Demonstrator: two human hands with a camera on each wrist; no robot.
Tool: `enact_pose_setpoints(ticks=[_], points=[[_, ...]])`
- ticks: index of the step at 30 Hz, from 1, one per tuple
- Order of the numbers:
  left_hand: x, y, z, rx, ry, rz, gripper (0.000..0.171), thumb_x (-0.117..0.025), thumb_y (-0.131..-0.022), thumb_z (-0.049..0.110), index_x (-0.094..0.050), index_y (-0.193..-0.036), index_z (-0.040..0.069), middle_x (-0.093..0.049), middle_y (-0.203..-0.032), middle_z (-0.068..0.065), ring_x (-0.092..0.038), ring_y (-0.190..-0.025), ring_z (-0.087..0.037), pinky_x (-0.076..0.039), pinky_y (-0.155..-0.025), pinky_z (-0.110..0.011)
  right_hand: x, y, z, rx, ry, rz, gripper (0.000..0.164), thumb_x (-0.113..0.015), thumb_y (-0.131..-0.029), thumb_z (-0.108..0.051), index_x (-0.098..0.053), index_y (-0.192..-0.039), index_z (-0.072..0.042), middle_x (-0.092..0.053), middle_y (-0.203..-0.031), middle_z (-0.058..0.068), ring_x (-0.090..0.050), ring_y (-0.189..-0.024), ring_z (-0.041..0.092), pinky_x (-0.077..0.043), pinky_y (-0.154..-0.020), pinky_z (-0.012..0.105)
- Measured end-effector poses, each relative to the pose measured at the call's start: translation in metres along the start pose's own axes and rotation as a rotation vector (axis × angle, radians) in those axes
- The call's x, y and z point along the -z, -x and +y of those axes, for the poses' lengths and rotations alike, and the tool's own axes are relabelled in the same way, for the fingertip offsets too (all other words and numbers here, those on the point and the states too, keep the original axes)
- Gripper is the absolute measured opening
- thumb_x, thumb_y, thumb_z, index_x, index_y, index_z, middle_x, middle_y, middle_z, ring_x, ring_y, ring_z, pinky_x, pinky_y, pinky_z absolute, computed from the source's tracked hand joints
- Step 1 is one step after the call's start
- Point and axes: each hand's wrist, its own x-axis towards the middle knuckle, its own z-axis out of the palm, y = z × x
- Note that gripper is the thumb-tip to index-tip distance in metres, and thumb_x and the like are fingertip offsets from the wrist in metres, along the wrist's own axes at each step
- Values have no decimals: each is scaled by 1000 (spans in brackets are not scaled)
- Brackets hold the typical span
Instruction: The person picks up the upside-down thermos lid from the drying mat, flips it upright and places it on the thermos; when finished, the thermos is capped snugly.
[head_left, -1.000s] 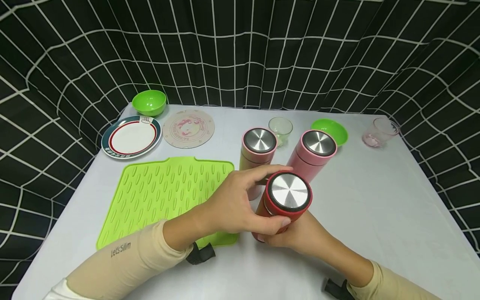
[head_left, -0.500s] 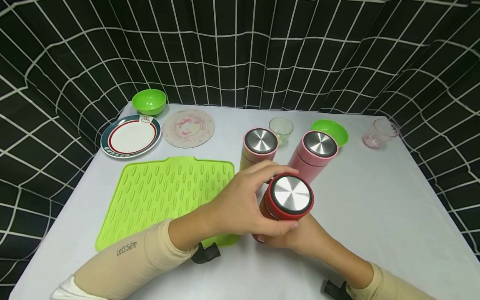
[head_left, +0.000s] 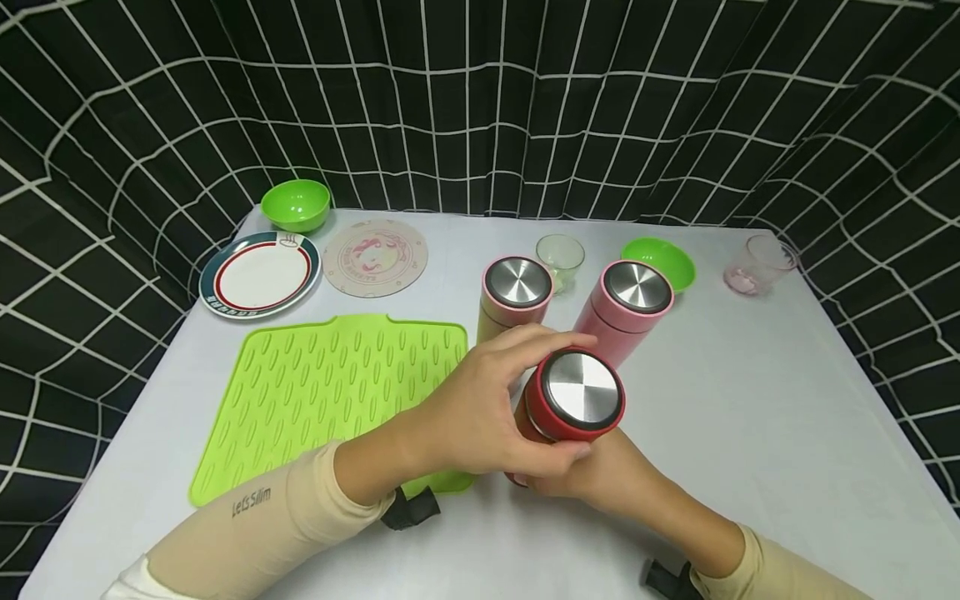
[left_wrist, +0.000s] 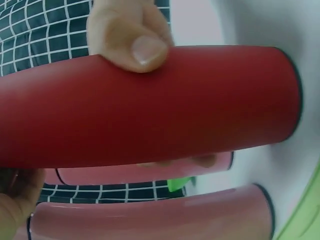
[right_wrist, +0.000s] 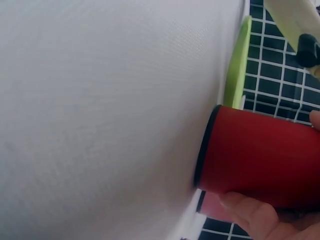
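Note:
A red thermos flask [head_left: 582,390] with a shiny steel top stands between my two hands, near the middle of the table. My left hand [head_left: 491,400] curls its thumb and fingers round the lid end. Lower down, my right hand [head_left: 592,471] grips the body; its thumb shows on the red side in the left wrist view, and its fingers lie along the base end in the right wrist view. Just behind stand two pink flasks with steel tops, a paler one [head_left: 517,287] at the left and a deeper pink one [head_left: 626,308] at the right.
A green ridged mat [head_left: 322,400] lies at the left, partly under my left forearm. Behind it are a rimmed plate [head_left: 262,275], a round printed mat [head_left: 375,258] and a green bowl [head_left: 296,206]. Farther back are a glass [head_left: 560,254], another green bowl [head_left: 660,260] and a pinkish glass [head_left: 757,265].
My left hand has shifted slightly to the right round the lid end. The flask's top leans a little nearer to me. The right hand and the other things stay where they were.

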Motion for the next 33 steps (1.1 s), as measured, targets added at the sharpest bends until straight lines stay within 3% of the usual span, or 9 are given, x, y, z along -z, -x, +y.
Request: enact_pose_setpoints(ticks=[4, 7, 11, 15, 18, 22, 26, 33], points=[[0, 2, -2, -29, 28, 25, 75, -88, -66, 18, -56, -133, 6, -63, -122, 1, -53, -113, -8, -45, -98, -28, 1, -1, 2, 10, -35, -16, 43, -88, -68, -6, -61, -99, -20, -65, -89, -7, -61, -78, 14, -53, -68, 31], [1, 3, -3, -15, 42, 11, 75, -87, -67, 18, -55, -134, 6, -62, -123, 1, -52, -115, -8, -44, -99, -28, 0, 0, 12, 26, -50, -30, 43, -88, -69, -7, -61, -100, -21, -65, -89, -6, -62, -78, 15, -53, -68, 31], [-1, 4, 0, 110, 82, -16, 83, -90, -66, 22, -47, -137, 12, -55, -126, 4, -51, -114, -9, -44, -98, -29, 0, 1, 19, 47, -15, -27, 45, -88, -70, -10, -60, -104, -22, -64, -93, -7, -62, -82, 15, -53, -72, 31], [-8, 6, 4, 200, 72, 63, 80, -93, -63, 27, -47, -126, 13, -52, -122, 6, -54, -110, -8, -47, -93, -27, -1, 1, 20, 30, 53, -16, 49, -89, -69, -19, -59, -107, -26, -63, -98, -11, -61, -88, 12, -52, -76, 30], [-10, 7, 5, 133, 5, 132, 71, -92, -63, 25, -55, -121, 10, -58, -117, 5, -56, -107, -7, -48, -91, -26, -1, 2, 20, 27, 12, -21, 49, -89, -69, -15, -59, -105, -25, -64, -94, -10, -61, -82, 13, -53, -71, 31], [-10, 7, 7, 32, -56, 148, 69, -88, -65, 22, -59, -125, 6, -60, -118, 2, -54, -110, -6, -46, -94, -25, 1, 4, 22, 51, -8, -8, 51, -87, -66, -4, -59, -105, -21, -64, -92, -7, -61, -80, 15, -52, -71, 30], [-11, 9, 6, -5, -44, 150, 72, -87, -67, 19, -56, -130, 4, -60, -120, -1, -54, -112, -7, -47, -94, -25, 3, 6, 22, 53, 24, 5, 54, -86, -65, -4, -59, -108, -19, -64, -96, -7, -61, -86, 14, -51, -77, 30], [-16, 14, 0, -52, 6, 229, 76, -88, -63, 14, -54, -131, 2, -65, -116, -5, -60, -106, -11, -53, -84, -28, 1, 5, 22, 58, -25, -8, 51, -86, -65, -2, -60, -106, -19, -64, -92, -6, -62, -81, 16, -52, -74, 31]])
